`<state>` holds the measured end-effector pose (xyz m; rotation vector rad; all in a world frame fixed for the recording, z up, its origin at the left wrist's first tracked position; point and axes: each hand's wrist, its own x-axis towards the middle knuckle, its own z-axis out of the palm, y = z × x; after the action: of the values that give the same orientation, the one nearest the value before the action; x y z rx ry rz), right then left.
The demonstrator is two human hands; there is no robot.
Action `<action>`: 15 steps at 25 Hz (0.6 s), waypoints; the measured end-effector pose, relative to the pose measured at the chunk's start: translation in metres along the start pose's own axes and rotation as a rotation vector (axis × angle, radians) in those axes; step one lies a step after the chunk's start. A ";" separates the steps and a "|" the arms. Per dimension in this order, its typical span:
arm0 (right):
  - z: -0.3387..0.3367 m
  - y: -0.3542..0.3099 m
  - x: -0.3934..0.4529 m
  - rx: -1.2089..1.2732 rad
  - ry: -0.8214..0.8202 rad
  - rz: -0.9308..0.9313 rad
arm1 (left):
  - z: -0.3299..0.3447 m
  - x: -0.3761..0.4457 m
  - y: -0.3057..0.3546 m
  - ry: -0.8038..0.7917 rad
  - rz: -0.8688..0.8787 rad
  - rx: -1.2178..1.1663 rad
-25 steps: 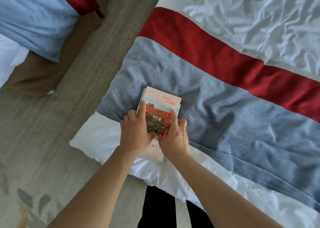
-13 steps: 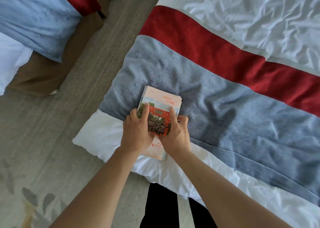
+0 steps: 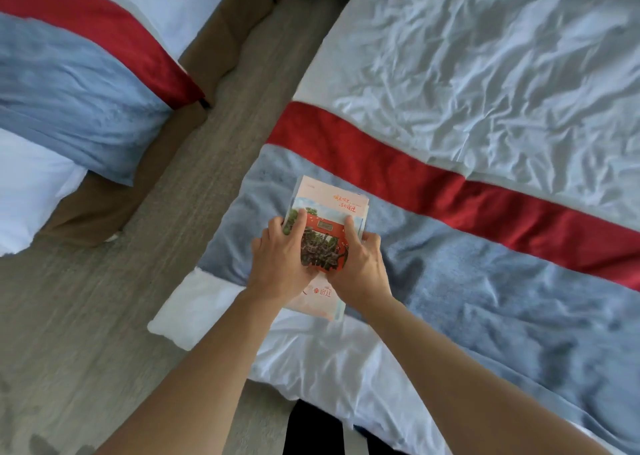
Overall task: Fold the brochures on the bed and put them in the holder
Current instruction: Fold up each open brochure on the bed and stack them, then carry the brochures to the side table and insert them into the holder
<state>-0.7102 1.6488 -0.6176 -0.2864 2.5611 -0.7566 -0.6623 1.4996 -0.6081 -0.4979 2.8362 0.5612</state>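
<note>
A stack of folded brochures [image 3: 327, 209], pink with a red photo panel, lies on the blue band of the bed runner [image 3: 485, 302] near the bed's corner. My left hand [image 3: 280, 260] grips the stack's left edge, thumb on top. On the right edge my right hand [image 3: 360, 264] does the same, index finger laid over the cover. Both hands hide the middle of the stack. No holder is in view.
The bed has a wrinkled white sheet [image 3: 485, 74] and a red stripe [image 3: 433, 191] beyond the brochures. A second bed [image 3: 69, 84] stands at the left across a grey carpeted aisle [image 3: 104, 299]. Dark trouser legs [image 3: 318, 430] show at the bottom edge.
The view has tilted up and shifted, showing more of both beds. My hands stay clamped on the brochure stack, which has not visibly moved on the runner.
</note>
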 end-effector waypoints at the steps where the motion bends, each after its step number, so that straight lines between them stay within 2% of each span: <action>1: -0.020 -0.010 0.005 -0.003 0.019 -0.022 | -0.017 0.007 0.011 0.027 0.009 -0.012; 9: -0.199 -0.108 0.020 -0.069 0.172 -0.173 | -0.186 0.040 0.090 0.247 0.077 -0.088; 15: -0.282 -0.176 0.009 -0.100 0.297 -0.275 | -0.288 0.039 0.121 0.375 0.123 -0.106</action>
<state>-0.8405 1.6308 -0.3118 -0.6097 2.8822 -0.8225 -0.7811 1.4783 -0.3171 -0.4948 3.2241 0.7097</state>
